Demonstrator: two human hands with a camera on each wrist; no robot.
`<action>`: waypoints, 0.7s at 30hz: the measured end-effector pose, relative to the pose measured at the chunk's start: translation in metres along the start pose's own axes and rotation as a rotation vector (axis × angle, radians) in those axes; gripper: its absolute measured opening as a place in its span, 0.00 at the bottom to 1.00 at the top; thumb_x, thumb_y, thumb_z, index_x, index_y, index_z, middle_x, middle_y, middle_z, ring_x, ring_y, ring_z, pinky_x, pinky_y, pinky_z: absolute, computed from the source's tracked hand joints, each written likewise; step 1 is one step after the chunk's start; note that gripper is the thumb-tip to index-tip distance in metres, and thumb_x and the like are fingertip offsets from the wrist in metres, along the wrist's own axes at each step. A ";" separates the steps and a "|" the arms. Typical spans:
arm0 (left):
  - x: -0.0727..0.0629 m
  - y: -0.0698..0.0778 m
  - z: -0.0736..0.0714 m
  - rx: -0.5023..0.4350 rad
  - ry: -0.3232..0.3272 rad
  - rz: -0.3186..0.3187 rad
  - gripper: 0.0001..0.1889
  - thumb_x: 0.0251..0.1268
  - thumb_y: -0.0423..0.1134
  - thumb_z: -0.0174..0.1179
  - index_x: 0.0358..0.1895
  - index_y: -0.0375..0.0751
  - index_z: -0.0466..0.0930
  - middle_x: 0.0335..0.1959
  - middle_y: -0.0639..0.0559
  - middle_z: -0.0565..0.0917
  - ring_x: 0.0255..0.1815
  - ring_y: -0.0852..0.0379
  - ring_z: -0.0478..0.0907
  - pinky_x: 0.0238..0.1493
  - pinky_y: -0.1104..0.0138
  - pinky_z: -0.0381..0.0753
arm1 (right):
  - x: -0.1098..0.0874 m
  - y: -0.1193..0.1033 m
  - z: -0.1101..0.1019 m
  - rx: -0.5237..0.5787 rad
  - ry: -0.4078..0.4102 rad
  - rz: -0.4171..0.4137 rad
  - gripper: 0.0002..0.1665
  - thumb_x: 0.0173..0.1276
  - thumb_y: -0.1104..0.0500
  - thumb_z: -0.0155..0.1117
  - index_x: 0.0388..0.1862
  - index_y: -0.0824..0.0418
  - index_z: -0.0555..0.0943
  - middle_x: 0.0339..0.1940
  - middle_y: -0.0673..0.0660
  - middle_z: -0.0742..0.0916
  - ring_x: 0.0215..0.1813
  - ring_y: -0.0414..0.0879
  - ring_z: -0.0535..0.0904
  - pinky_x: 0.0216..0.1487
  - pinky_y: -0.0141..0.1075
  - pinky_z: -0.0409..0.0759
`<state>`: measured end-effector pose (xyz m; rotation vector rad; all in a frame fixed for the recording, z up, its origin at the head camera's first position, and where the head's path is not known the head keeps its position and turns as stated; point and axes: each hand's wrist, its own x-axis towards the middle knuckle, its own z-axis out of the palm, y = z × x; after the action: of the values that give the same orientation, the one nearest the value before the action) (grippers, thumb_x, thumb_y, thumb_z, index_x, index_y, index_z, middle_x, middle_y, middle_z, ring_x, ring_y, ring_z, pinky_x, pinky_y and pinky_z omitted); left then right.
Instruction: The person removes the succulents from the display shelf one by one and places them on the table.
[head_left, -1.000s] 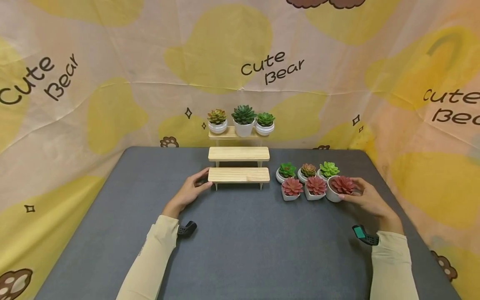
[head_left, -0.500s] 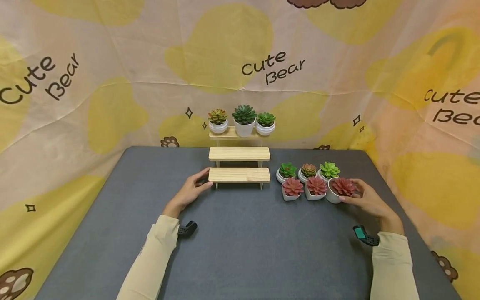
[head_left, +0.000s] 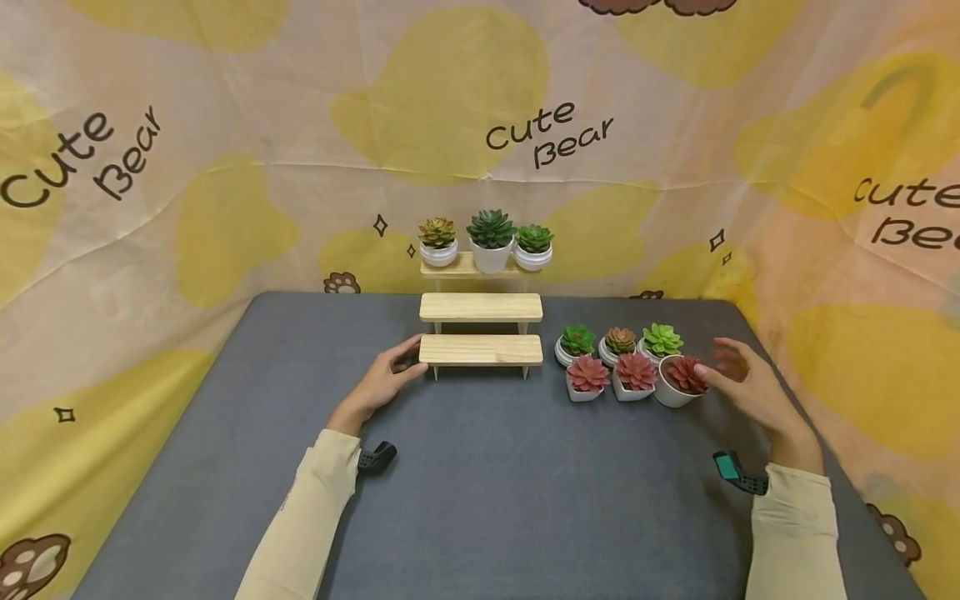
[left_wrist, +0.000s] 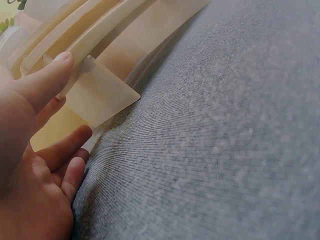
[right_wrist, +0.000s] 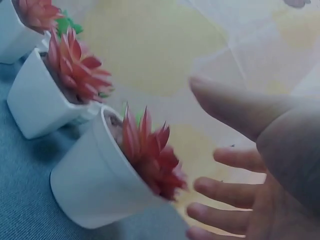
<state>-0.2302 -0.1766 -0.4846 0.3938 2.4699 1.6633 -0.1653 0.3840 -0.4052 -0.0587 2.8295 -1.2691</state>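
Observation:
My left hand [head_left: 377, 383] holds the left end of the lowest step of a three-tier wooden display stand [head_left: 480, 350], thumb at the front corner and a finger toward the back; in the left wrist view its clear side leg [left_wrist: 100, 92] shows beside the fingers. To the right, my right hand [head_left: 753, 392] is spread beside a round white pot with a dark red succulent [head_left: 678, 383]. The right wrist view shows a gap between the fingers and this potted succulent [right_wrist: 95, 175], which stands upright on the table.
Left of it stand two heart-like white pots with pink-red succulents [head_left: 636, 375], [head_left: 587, 377]. Behind are green [head_left: 577, 342], brownish [head_left: 620, 342] and light green succulents [head_left: 662, 340]. Three potted succulents [head_left: 491, 242] fill the stand's top tier. A printed cloth [head_left: 450, 100] hangs behind the grey table [head_left: 525, 500].
My right hand has let go of the round pot with the dark red succulent and drawn back to the right, its fingers spreading. The left hand keeps its place at the stand.

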 end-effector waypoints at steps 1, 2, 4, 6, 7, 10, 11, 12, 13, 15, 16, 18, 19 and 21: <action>0.000 0.000 0.000 -0.005 0.000 0.001 0.35 0.74 0.39 0.60 0.80 0.40 0.58 0.76 0.34 0.68 0.78 0.38 0.62 0.70 0.42 0.64 | 0.000 -0.003 0.000 -0.001 0.027 0.003 0.44 0.78 0.49 0.57 0.81 0.69 0.51 0.74 0.81 0.65 0.71 0.77 0.63 0.63 0.55 0.77; 0.001 0.000 0.001 -0.007 0.000 0.000 0.35 0.74 0.39 0.60 0.80 0.39 0.58 0.76 0.34 0.67 0.78 0.38 0.62 0.70 0.42 0.64 | -0.001 -0.006 -0.001 0.000 0.057 0.001 0.44 0.78 0.49 0.57 0.81 0.69 0.51 0.74 0.80 0.65 0.72 0.77 0.62 0.65 0.62 0.72; 0.002 0.000 0.001 -0.004 -0.001 -0.002 0.35 0.74 0.39 0.60 0.80 0.39 0.58 0.76 0.34 0.67 0.78 0.38 0.62 0.70 0.43 0.64 | -0.002 -0.012 -0.001 0.017 0.113 -0.018 0.43 0.78 0.50 0.57 0.80 0.69 0.53 0.75 0.79 0.64 0.73 0.76 0.61 0.72 0.57 0.69; 0.003 0.000 0.001 -0.008 -0.004 -0.006 0.35 0.74 0.40 0.61 0.80 0.41 0.59 0.76 0.36 0.68 0.78 0.40 0.62 0.70 0.44 0.64 | -0.001 -0.019 0.000 0.026 0.166 -0.056 0.41 0.78 0.51 0.58 0.80 0.69 0.55 0.75 0.76 0.65 0.74 0.73 0.61 0.73 0.39 0.69; 0.003 0.000 0.001 -0.004 -0.004 -0.009 0.35 0.74 0.40 0.61 0.79 0.41 0.59 0.76 0.36 0.68 0.78 0.40 0.62 0.70 0.45 0.64 | -0.001 -0.024 0.001 0.030 0.187 -0.079 0.40 0.78 0.52 0.59 0.79 0.68 0.56 0.75 0.75 0.66 0.74 0.71 0.61 0.70 0.30 0.69; 0.004 0.000 0.000 0.002 -0.001 -0.014 0.34 0.74 0.41 0.60 0.79 0.42 0.59 0.76 0.36 0.68 0.78 0.40 0.62 0.70 0.45 0.64 | 0.004 -0.040 0.006 0.041 0.215 -0.132 0.38 0.76 0.53 0.61 0.78 0.66 0.60 0.74 0.73 0.69 0.75 0.68 0.63 0.67 0.24 0.69; 0.004 -0.001 0.000 0.000 0.001 -0.014 0.34 0.74 0.41 0.61 0.79 0.42 0.59 0.76 0.36 0.68 0.78 0.40 0.62 0.71 0.44 0.63 | 0.006 -0.046 0.008 0.039 0.217 -0.147 0.38 0.76 0.54 0.61 0.78 0.66 0.61 0.74 0.72 0.70 0.74 0.67 0.64 0.69 0.29 0.70; 0.004 -0.002 0.000 0.000 0.003 -0.011 0.34 0.74 0.41 0.61 0.79 0.41 0.60 0.76 0.36 0.68 0.78 0.39 0.62 0.71 0.43 0.63 | 0.008 -0.052 0.010 0.036 0.216 -0.157 0.37 0.76 0.54 0.62 0.77 0.65 0.62 0.73 0.72 0.71 0.74 0.67 0.65 0.69 0.32 0.72; 0.003 -0.002 0.000 0.007 0.002 -0.007 0.34 0.74 0.41 0.60 0.79 0.41 0.60 0.76 0.35 0.68 0.78 0.39 0.62 0.71 0.43 0.63 | 0.011 -0.057 0.012 0.042 0.209 -0.172 0.37 0.76 0.54 0.62 0.77 0.65 0.62 0.73 0.72 0.71 0.74 0.67 0.66 0.71 0.39 0.73; 0.003 -0.003 -0.001 0.016 -0.003 -0.001 0.34 0.74 0.41 0.60 0.79 0.41 0.59 0.76 0.35 0.68 0.78 0.39 0.62 0.71 0.42 0.63 | 0.017 -0.069 0.017 0.025 0.198 -0.187 0.37 0.76 0.54 0.62 0.76 0.65 0.63 0.73 0.70 0.72 0.73 0.66 0.67 0.70 0.49 0.73; 0.003 -0.004 0.000 0.012 -0.005 -0.003 0.34 0.74 0.41 0.61 0.79 0.41 0.60 0.76 0.35 0.68 0.78 0.39 0.62 0.71 0.42 0.63 | 0.020 -0.075 0.018 0.024 0.191 -0.198 0.37 0.75 0.54 0.63 0.76 0.66 0.63 0.73 0.70 0.73 0.73 0.67 0.67 0.69 0.54 0.72; 0.003 -0.004 0.000 0.015 -0.010 -0.004 0.34 0.74 0.42 0.61 0.79 0.42 0.60 0.76 0.35 0.68 0.78 0.39 0.62 0.71 0.42 0.64 | 0.027 -0.086 0.022 0.018 0.172 -0.214 0.38 0.75 0.53 0.64 0.76 0.66 0.63 0.73 0.70 0.73 0.73 0.67 0.67 0.69 0.59 0.70; 0.003 -0.003 -0.001 0.020 -0.012 -0.002 0.34 0.74 0.42 0.60 0.79 0.41 0.59 0.76 0.35 0.67 0.78 0.39 0.62 0.71 0.42 0.64 | 0.031 -0.091 0.024 0.021 0.158 -0.226 0.38 0.74 0.54 0.64 0.76 0.66 0.63 0.73 0.71 0.72 0.73 0.68 0.66 0.68 0.63 0.67; 0.004 -0.002 -0.001 0.010 -0.010 -0.005 0.35 0.74 0.42 0.60 0.79 0.41 0.59 0.76 0.35 0.67 0.78 0.39 0.62 0.71 0.43 0.64 | 0.038 -0.102 0.026 0.025 0.132 -0.235 0.38 0.74 0.53 0.65 0.77 0.65 0.63 0.74 0.71 0.71 0.74 0.69 0.65 0.69 0.64 0.65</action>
<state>-0.2342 -0.1769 -0.4862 0.3957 2.4710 1.6430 -0.2003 0.2944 -0.3473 -0.3275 2.9900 -1.3990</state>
